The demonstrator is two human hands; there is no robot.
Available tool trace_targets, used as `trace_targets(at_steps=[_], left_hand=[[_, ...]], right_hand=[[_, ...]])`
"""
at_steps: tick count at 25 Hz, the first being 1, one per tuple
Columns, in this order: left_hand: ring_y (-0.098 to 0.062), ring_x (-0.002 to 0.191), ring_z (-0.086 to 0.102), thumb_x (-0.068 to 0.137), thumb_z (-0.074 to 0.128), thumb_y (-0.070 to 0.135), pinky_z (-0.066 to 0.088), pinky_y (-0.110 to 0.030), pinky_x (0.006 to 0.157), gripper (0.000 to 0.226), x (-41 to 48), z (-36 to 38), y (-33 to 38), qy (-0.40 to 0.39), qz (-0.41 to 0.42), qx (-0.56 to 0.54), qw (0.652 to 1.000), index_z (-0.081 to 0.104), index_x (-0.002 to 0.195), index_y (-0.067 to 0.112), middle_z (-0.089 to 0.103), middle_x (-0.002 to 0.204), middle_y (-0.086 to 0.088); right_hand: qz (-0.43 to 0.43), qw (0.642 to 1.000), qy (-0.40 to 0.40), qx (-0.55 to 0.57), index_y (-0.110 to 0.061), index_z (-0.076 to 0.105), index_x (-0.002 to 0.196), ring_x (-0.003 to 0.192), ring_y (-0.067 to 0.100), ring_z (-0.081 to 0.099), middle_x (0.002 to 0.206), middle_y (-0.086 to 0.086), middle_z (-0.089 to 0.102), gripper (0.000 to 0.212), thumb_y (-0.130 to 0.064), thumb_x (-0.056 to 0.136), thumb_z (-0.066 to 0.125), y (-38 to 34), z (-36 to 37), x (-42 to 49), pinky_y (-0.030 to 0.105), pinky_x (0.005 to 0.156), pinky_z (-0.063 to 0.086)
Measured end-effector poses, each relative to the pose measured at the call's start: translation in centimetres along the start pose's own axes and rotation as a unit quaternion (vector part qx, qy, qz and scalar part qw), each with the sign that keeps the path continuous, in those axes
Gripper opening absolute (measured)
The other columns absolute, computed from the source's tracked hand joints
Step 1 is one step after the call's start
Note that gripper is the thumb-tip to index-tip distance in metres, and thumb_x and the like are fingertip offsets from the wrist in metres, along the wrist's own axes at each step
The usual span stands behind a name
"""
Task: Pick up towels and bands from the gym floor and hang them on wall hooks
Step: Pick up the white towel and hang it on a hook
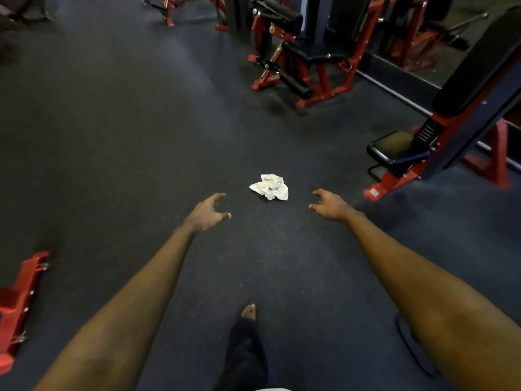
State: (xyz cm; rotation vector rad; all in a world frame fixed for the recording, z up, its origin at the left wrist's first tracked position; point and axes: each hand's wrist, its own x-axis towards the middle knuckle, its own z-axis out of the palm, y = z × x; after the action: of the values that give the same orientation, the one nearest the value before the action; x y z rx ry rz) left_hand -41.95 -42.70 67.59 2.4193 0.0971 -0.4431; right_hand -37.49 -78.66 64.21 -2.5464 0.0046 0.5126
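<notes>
Nearest the lens, a dark trouser leg ends in a bare foot (249,311) planted on the floor (112,136), a dark speckled rubber surface that fills most of the view. Both forearms reach forward over it. The left hand (207,213) and the right hand (328,206) are spread wide with fingers loosely hooked, holding nothing. Just beyond and between them, clear of both, lies the towel (270,187): white, crumpled into a bunched, roughly three-cornered heap with folds and knots across its top. It has no clear long axis; its widest span runs left to right across the view. Red-framed gym machines ring the room: a leg machine (296,60) with black pads at the back, a black seat (394,148) on a red base at right, and a red frame (19,300) at lower left.
</notes>
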Motion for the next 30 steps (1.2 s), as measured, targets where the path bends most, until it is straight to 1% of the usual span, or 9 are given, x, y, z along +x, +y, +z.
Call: trace_targets(at_steps=[4,7,10,13,16,21,23,26,30], left_hand=[[-0.021,0.139,0.041,0.087,0.072,0.026,0.032,-0.025,0.104,0.071,12.2,-2.8,-1.0,-0.032,0.007,-0.025,0.999,0.038,0.148,0.018,0.043,0.151,-0.008],[-0.021,0.137,0.043,0.086,0.072,0.027,0.032,-0.022,0.099,0.071,21.5,-5.1,-1.2,-0.058,-0.011,-0.026,0.998,0.039,0.148,0.021,0.044,0.150,-0.007],[-0.022,0.134,0.046,0.086,0.071,0.029,0.033,-0.024,0.094,0.070,30.8,-6.6,-1.1,-0.072,-0.031,-0.016,0.997,0.039,0.147,0.024,0.045,0.149,-0.005],[-0.022,0.136,0.043,0.086,0.071,0.029,0.034,-0.026,0.098,0.070,39.4,-6.8,-0.8,-0.107,-0.039,-0.005,0.994,0.039,0.148,0.023,0.043,0.151,-0.005],[-0.023,0.137,0.042,0.086,0.071,0.029,0.034,-0.029,0.104,0.070,48.4,-6.7,-0.9,-0.110,-0.057,-0.015,0.992,0.039,0.148,0.022,0.042,0.152,-0.005],[-0.024,0.134,0.045,0.086,0.070,0.029,0.036,-0.026,0.096,0.071,59.1,-7.2,-1.3,-0.147,-0.096,-0.022,0.984,0.037,0.149,0.025,0.042,0.152,-0.004],[-0.025,0.134,0.045,0.087,0.070,0.029,0.037,-0.028,0.097,0.071,63.4,-7.5,-1.7,-0.162,-0.113,-0.022,0.980,0.036,0.149,0.027,0.041,0.152,-0.005],[-0.026,0.132,0.048,0.087,0.069,0.030,0.039,-0.028,0.095,0.071,70.8,-7.3,-2.7,-0.177,-0.134,-0.028,0.975,0.036,0.149,0.029,0.043,0.151,-0.007],[-0.027,0.135,0.045,0.087,0.070,0.028,0.038,-0.033,0.104,0.072,79.9,-5.3,-4.8,-0.195,-0.150,-0.040,0.968,0.035,0.149,0.030,0.042,0.151,-0.007]], right_hand=[[0.031,0.999,-0.019,-0.005,-0.013,0.041,0.146,0.128,0.027,0.052,0.146,0.011,0.048,0.062,-0.034,0.091,0.062,-1.7,-0.6,10.7,0.037,0.106,0.044],[0.063,0.997,-0.039,-0.014,-0.013,0.046,0.143,0.124,0.028,0.055,0.141,0.013,0.052,0.058,-0.034,0.091,0.062,-2.8,-1.2,18.4,0.036,0.104,0.045],[0.076,0.996,-0.045,-0.008,-0.012,0.051,0.140,0.121,0.028,0.057,0.138,0.013,0.055,0.052,-0.031,0.093,0.061,-3.5,-1.8,26.3,0.034,0.102,0.044],[0.093,0.993,-0.073,0.006,-0.012,0.051,0.140,0.122,0.027,0.056,0.140,0.012,0.053,0.052,-0.031,0.093,0.059,-3.3,-1.8,34.2,0.035,0.102,0.045],[0.105,0.990,-0.091,0.026,-0.012,0.050,0.140,0.123,0.028,0.056,0.140,0.012,0.053,0.051,-0.029,0.093,0.058,-2.7,-2.0,43.4,0.034,0.102,0.044],[0.126,0.983,-0.129,0.019,-0.009,0.053,0.139,0.122,0.029,0.057,0.137,0.014,0.057,0.048,-0.025,0.094,0.058,-3.8,-3.4,54.1,0.033,0.099,0.045],[0.132,0.979,-0.156,0.009,-0.008,0.050,0.141,0.124,0.030,0.055,0.140,0.014,0.054,0.049,-0.024,0.095,0.057,-4.5,-3.6,58.0,0.034,0.100,0.044],[0.129,0.978,-0.163,0.005,-0.007,0.047,0.143,0.129,0.031,0.052,0.145,0.015,0.050,0.051,-0.024,0.096,0.056,-5.0,-3.6,64.7,0.035,0.103,0.042],[0.162,0.971,-0.175,0.013,-0.009,0.045,0.145,0.132,0.029,0.049,0.148,0.013,0.048,0.054,-0.027,0.095,0.056,-3.5,-1.1,73.3,0.034,0.105,0.040]])
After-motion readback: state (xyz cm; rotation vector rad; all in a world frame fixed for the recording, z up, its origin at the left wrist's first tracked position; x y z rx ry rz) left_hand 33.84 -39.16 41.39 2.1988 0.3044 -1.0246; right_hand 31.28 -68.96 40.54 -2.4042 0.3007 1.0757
